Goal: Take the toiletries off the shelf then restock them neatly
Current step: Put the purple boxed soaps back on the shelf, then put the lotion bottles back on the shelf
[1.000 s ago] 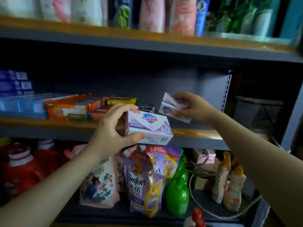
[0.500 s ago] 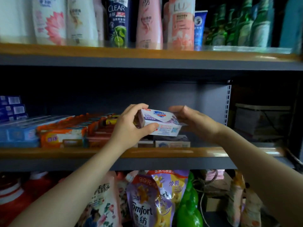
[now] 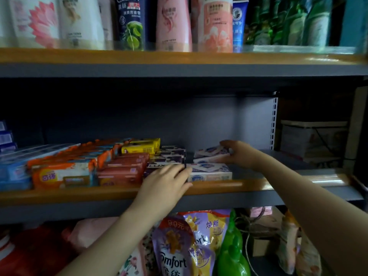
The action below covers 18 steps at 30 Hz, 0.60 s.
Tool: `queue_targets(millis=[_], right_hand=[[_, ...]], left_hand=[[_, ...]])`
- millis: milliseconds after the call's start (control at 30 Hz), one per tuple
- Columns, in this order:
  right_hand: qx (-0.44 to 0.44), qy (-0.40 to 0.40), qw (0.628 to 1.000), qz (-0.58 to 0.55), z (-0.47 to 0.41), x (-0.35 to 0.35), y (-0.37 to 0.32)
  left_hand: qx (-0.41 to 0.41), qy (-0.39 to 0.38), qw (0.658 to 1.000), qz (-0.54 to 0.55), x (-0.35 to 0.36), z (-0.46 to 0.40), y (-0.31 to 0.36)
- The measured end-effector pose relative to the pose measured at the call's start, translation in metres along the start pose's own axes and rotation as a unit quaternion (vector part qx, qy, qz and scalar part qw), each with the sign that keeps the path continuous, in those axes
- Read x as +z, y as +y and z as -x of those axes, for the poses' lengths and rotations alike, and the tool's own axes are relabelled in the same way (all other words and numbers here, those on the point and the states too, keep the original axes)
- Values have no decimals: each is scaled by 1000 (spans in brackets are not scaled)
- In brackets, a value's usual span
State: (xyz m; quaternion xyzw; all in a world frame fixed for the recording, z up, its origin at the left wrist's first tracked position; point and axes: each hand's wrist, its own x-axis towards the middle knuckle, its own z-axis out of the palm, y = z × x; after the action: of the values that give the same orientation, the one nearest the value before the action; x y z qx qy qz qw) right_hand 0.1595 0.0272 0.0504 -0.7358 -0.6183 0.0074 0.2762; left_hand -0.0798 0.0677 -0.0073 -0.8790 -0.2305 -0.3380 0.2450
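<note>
Reaching onto the middle shelf (image 3: 219,185) with both bare hands, amid rows of boxed toiletries. Left hand (image 3: 165,182) laid flat, fingers loosely spread, closed on nothing, fingertips touching the left end of the front white soap box (image 3: 211,172), which lay on its side at the shelf's wooden front lip. Right hand (image 3: 239,154) set further back, thumb on top and fingers at the side of a stack of white soap boxes (image 3: 211,154) just behind the front one; pinching grip on the right end of that stack, though motion blur left the exact hold hard to tell. Just left of the white boxes, dark purple Lux soap boxes (image 3: 167,159) in a row running front to back, partly covered by the left hand. Further left, salmon-pink soap bars (image 3: 123,168), a yellow box (image 3: 141,147) behind them, then orange-and-white packs (image 3: 63,174) and blue boxes (image 3: 14,168) at the far left. Above, shampoo bottles (image 3: 173,24) standing upright along the top shelf. Below, a purple Comfort refill pouch (image 3: 175,250) beside a green spray bottle (image 3: 232,253)
</note>
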Motion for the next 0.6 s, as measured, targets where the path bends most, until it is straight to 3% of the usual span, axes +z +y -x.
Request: queue_targets(millis=[200, 433, 600], right_hand=[[35, -96, 984, -147, 1, 3, 7], [-50, -84, 995, -10, 3, 8, -13], [-41, -54, 998, 15, 10, 7, -21]], left_hand=[[-8, 60, 998, 25, 13, 1, -4], [-6, 85, 996, 8, 14, 4, -2], [-6, 79, 997, 13, 15, 6, -2]])
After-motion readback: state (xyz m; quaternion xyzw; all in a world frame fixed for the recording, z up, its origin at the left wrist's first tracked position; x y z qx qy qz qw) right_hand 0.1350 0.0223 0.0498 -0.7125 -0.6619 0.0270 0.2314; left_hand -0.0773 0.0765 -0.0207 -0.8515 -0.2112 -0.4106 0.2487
